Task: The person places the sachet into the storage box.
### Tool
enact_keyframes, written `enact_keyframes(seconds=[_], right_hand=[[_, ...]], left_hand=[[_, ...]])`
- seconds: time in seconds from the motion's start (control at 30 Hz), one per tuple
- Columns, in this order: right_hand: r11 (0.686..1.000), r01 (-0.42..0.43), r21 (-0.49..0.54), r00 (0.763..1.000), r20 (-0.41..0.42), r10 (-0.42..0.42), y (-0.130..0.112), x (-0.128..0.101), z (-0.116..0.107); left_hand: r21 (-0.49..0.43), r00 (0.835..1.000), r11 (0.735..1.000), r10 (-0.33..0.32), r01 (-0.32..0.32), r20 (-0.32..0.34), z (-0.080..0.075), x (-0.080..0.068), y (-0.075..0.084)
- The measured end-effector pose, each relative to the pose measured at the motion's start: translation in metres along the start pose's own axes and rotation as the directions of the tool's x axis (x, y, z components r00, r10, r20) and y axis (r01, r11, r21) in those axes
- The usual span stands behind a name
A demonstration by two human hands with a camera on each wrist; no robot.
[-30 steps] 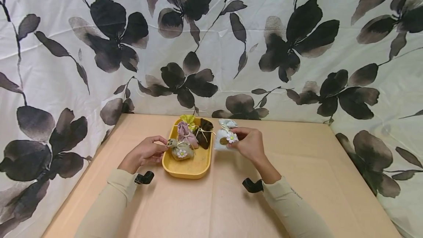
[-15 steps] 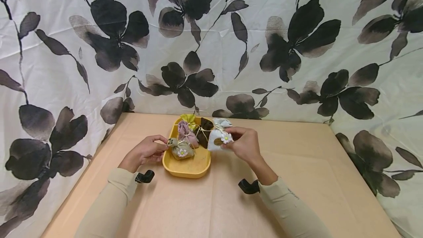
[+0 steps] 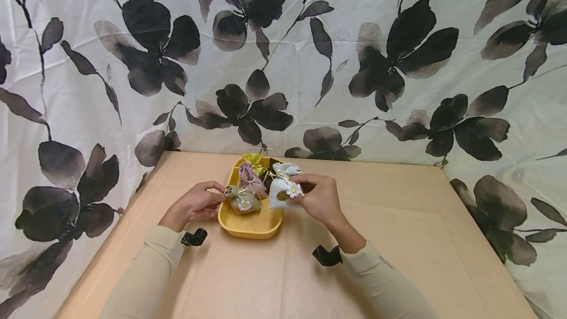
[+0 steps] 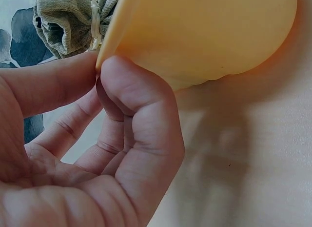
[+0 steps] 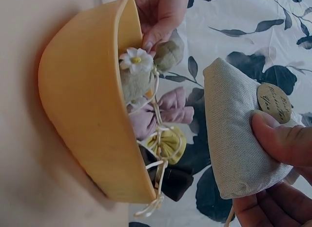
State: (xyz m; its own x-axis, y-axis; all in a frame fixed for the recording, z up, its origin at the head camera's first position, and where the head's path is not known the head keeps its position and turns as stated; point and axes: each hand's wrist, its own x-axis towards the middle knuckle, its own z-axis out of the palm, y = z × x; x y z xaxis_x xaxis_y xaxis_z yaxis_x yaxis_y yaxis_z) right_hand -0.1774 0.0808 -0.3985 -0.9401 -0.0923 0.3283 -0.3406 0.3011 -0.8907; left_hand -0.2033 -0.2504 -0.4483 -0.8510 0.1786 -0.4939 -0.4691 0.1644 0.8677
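My right hand [image 3: 318,200] pinches a pale blue-white drawstring pouch [image 3: 278,187] with a white flower and a round tag [image 5: 274,103], held above the right side of the yellow tray [image 3: 250,230]. My left hand [image 3: 195,204] grips the tray's left rim between thumb and fingers, as the left wrist view shows close up. Inside the tray lie a grey-green pouch [image 3: 241,203] with a flower, a pink pouch [image 3: 249,177], a yellow-green pouch [image 3: 253,161] and a dark brown pouch [image 5: 176,183]. The pale pouch partly hides the brown one in the head view.
The tray stands on a table with a light tan cover [image 3: 390,210]. A white cloth with dark flowers [image 3: 319,63] hangs behind and along the sides. A black wrist mount [image 3: 328,256] sits at each sleeve cuff.
My right hand has carried the pale pouch leftward, from beside the tray to over its right part, covering much of the brown pouch. The left hand stays at the rim.
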Motion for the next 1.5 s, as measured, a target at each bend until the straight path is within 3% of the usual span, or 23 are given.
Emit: enact_keyframes(seconds=[1.5], right_hand=[[0.996, 0.072, 0.060, 0.995, 0.063, -0.076, -0.022, -0.001, 0.031]], left_hand=[[-0.010, 1.000, 1.000, 0.005, -0.005, 0.003, -0.002, 0.003, -0.001]])
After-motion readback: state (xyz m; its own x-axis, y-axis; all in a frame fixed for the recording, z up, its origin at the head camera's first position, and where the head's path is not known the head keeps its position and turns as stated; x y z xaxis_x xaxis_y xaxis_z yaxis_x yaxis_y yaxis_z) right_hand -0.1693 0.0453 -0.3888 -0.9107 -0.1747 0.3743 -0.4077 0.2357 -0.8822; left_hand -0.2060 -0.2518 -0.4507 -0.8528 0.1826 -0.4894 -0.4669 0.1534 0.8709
